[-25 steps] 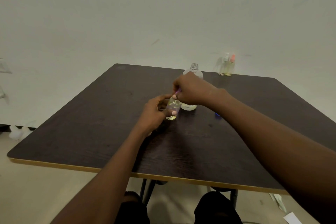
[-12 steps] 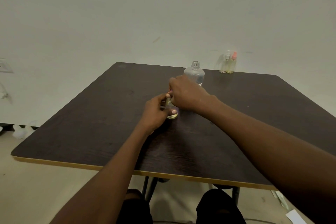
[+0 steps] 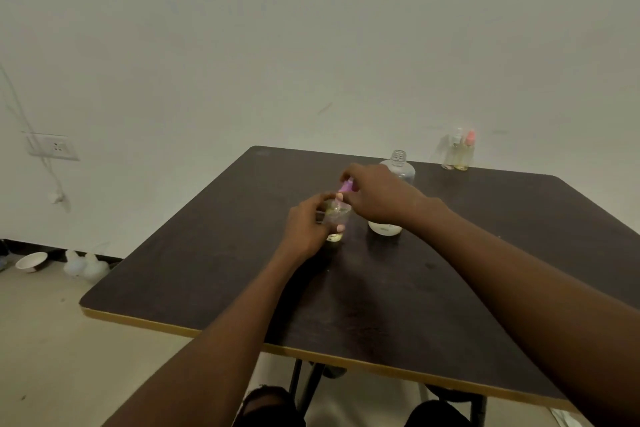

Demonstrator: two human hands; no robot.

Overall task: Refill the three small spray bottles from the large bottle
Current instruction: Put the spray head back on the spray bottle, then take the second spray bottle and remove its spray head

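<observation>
Spray bottle (image 3: 336, 218) in left hand (image 3: 304, 227), cap (image 3: 345, 187) in right (image 3: 378, 197).

Small clear plastic spray bottles: we count three, a purple-topped bottle (image 3: 335, 218) mid-desk, and a white-topped bottle (image 3: 452, 155) and a coral-topped bottle (image 3: 465, 154) at the far edge.
Large clear uncapped plastic bottle (image 3: 399, 167): we see one.
Dark brown yellow-edged desk (image 3: 207, 253): one.
Grips: two, the left grip (image 3: 304, 229) and the right grip (image 3: 377, 198).
White wall socket (image 3: 55, 147): one.
White floor bowl (image 3: 32, 261): one.
</observation>
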